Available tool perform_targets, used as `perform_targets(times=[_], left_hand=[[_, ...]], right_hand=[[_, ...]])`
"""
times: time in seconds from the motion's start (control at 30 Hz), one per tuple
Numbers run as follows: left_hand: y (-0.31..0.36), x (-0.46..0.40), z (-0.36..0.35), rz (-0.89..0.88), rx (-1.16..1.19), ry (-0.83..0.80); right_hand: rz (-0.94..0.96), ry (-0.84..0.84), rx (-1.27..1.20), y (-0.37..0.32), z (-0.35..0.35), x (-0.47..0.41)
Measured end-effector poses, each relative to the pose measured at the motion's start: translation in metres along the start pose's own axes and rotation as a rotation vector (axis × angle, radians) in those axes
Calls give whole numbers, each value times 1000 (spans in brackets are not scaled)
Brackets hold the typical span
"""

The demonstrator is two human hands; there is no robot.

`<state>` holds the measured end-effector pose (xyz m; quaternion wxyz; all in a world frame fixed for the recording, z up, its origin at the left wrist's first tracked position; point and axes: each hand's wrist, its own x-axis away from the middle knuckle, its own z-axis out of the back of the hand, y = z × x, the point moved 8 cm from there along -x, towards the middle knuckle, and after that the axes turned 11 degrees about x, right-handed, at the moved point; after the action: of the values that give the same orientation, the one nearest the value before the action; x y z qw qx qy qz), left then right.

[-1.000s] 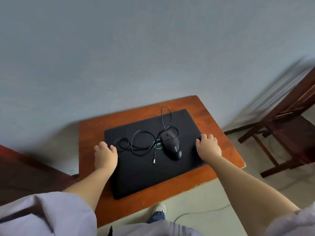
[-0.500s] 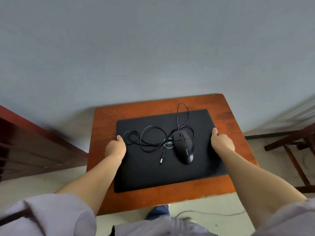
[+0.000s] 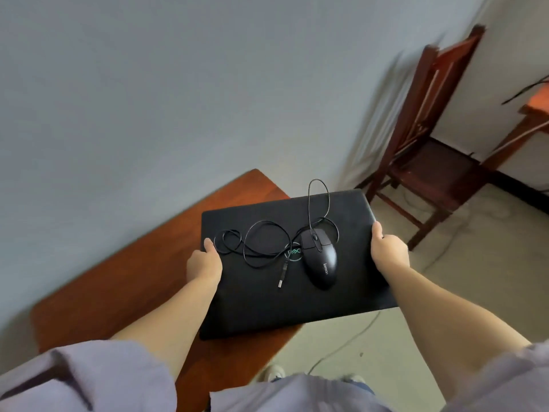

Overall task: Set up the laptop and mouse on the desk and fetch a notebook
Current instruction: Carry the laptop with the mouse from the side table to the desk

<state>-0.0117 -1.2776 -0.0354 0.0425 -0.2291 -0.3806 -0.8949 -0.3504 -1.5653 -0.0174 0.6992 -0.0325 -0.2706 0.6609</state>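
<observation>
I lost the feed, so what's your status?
Left hand and right hand grip the closed laptop by its sides. Mouse and loose cable on the lid. Chair ahead right.

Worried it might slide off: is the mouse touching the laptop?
Touching. The head view shows the mouse resting directly on the closed laptop lid, no gap visible.

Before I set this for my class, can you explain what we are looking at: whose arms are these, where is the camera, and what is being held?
There is no machine here. The camera sits on a person's head, looking down at their own bare arms. The left hand and right hand grip opposite edges of a closed black laptop. A wired mouse rides on its lid, its cable loosely coiled and its plug unconnected. Part of the laptop sticks out past the small wooden table. A wooden chair stands at the right. No notebook is visible.
</observation>
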Motion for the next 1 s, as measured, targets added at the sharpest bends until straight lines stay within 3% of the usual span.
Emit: perform_targets(times=[0.23,0.57,0.73,1.0], left_hand=[[110,108,-184,-288,-179,-340],[141,348,-419,-390,-352,-618],[164,426,-501,-455,-400,-678],[235,481,-632,-539,-451,-682]], right_hand=[[-379,210,-142,200,111,-6],[-769,341,-178,464,244,-1],[-879,341,-189,541,287,-21],[-931,292,-277,603,325,-122]])
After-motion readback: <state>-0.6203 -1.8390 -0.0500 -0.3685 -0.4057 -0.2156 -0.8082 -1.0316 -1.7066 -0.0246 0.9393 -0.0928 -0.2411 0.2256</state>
